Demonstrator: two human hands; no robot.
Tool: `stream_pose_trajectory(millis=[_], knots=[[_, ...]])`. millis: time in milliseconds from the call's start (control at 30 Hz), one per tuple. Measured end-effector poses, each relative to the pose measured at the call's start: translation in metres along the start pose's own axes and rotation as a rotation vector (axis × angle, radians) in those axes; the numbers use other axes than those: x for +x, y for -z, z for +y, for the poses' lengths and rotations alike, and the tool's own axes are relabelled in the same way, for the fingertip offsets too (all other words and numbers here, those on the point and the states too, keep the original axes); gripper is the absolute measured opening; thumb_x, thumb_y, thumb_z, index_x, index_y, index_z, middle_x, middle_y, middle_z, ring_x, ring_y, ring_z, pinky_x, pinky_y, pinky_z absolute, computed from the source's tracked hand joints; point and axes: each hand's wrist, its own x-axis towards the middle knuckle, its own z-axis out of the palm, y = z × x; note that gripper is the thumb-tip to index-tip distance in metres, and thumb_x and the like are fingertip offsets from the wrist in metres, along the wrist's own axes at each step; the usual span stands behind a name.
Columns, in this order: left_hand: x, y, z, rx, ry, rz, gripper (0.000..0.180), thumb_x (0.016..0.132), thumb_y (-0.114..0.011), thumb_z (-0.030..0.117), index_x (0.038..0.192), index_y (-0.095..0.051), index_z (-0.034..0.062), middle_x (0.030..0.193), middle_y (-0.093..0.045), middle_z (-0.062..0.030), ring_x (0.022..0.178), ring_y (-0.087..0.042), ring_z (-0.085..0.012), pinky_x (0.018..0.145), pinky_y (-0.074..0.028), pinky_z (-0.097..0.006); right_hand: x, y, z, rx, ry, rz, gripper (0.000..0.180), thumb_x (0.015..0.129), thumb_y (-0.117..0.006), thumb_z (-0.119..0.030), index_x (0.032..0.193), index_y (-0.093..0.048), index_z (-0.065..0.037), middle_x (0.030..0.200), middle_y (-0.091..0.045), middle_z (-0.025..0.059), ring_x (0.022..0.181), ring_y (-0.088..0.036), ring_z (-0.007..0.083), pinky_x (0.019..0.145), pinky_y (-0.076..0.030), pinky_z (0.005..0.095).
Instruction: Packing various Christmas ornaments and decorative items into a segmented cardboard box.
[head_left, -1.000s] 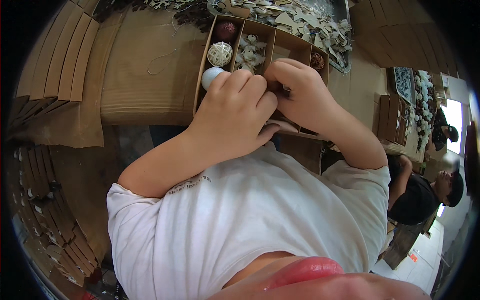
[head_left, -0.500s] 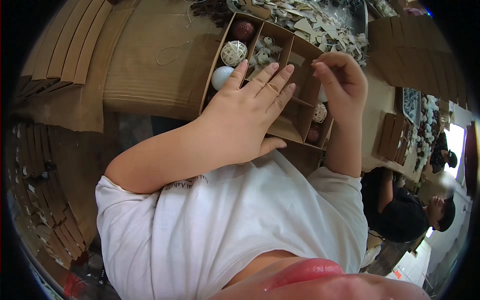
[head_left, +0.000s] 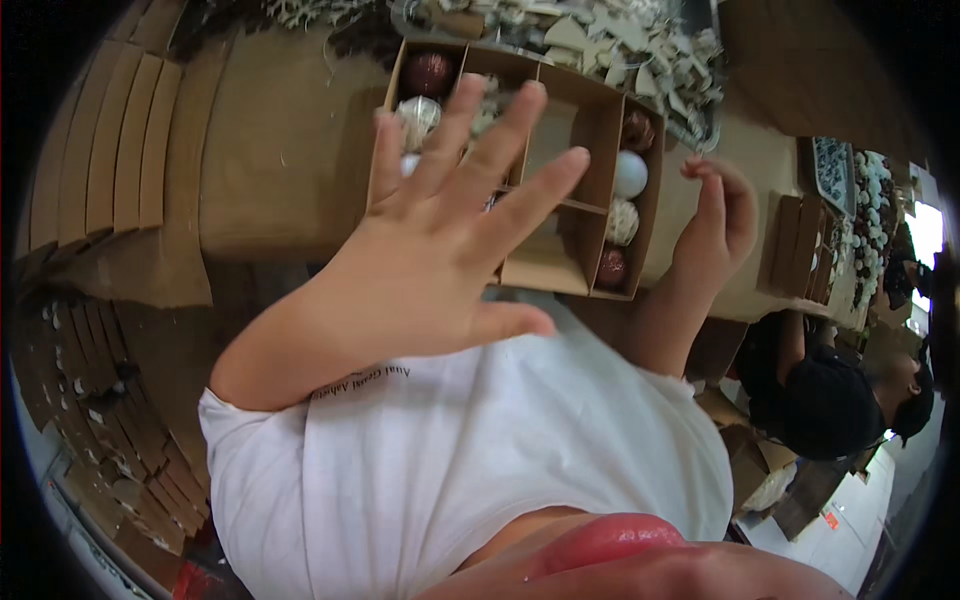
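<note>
A divided cardboard box (head_left: 600,150) lies on the work surface. Its left column holds a dark red glitter ball (head_left: 427,74), a woven whitish ball (head_left: 418,120) and a pale ball partly behind my fingers. In the right column are a brown ornament (head_left: 638,130), a pale blue-white ball (head_left: 629,174), a woven cream ball (head_left: 622,221) and a dark red ball (head_left: 612,267). Over the box's left half, my left hand (head_left: 440,225) is spread, with nothing in it. My right hand (head_left: 722,215) is beside the box's right side, fingers curled toward the thumb; any small thing inside is hidden.
Flat cutout pieces (head_left: 630,40) fill a tray behind the box. Folded cardboard boxes (head_left: 110,150) stand at the left. On the right are a tray (head_left: 832,178), rows of small ornaments (head_left: 872,220) and a person in black (head_left: 815,400).
My right hand has moved right, away from the box, uncovering its right column. My left hand has shifted left and spread its fingers wider. The box appears further left in view.
</note>
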Motion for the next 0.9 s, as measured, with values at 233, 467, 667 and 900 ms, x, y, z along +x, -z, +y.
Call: stream_pose_trajectory(millis=[233, 467, 667, 900], knots=[[0.012, 0.009, -0.116, 0.136, 0.216, 0.453, 0.081, 0.083, -0.067, 0.044, 0.148, -0.027, 0.0183, 0.153, -0.022, -0.0157, 0.140, -0.019, -0.0414, 0.112, -0.021, -0.053, -0.007, 0.033, 0.038, -0.232, -0.180, 0.179, 0.011, 0.094, -0.055, -0.006, 0.094, -0.063, 0.001, 0.089, -0.065, 0.0057, 0.086, -0.059, 0.0110, 0.081, -0.045, 0.0250], [0.057, 0.012, -0.212, 0.261, 0.236, 0.177, 0.042, 0.085, -0.067, 0.021, 0.124, -0.059, 0.0090, 0.131, -0.054, -0.0136, 0.121, -0.050, -0.0294, 0.101, -0.040, -0.038, 0.002, 0.031, 0.075, -0.136, -0.211, 0.428, 0.014, 0.094, -0.057, -0.013, 0.089, -0.061, 0.000, 0.083, -0.063, 0.0053, 0.075, -0.058, 0.0105, 0.069, -0.046, 0.0230], [0.082, 0.067, -0.237, -0.456, 0.127, 0.695, 0.019, 0.092, -0.061, 0.020, 0.101, -0.069, 0.0053, 0.094, -0.070, -0.0041, 0.085, -0.063, -0.0136, 0.079, -0.049, -0.027, -0.003, 0.034, 0.077, -0.179, -0.253, 0.318, 0.014, 0.094, -0.057, -0.012, 0.090, -0.060, 0.001, 0.078, -0.061, 0.0049, 0.070, -0.056, 0.0099, 0.064, -0.045, 0.0226], [0.055, 0.058, -0.252, -1.101, -0.024, 0.681, 0.026, 0.099, -0.051, 0.024, 0.103, -0.067, 0.0042, 0.095, -0.069, -0.0061, 0.087, -0.064, -0.0150, 0.080, -0.051, -0.029, 0.023, 0.015, 0.039, -0.249, -0.083, 0.246, 0.014, 0.095, -0.055, -0.010, 0.087, -0.059, 0.001, 0.077, -0.058, 0.0044, 0.071, -0.053, 0.0114, 0.067, -0.044, 0.0250]])
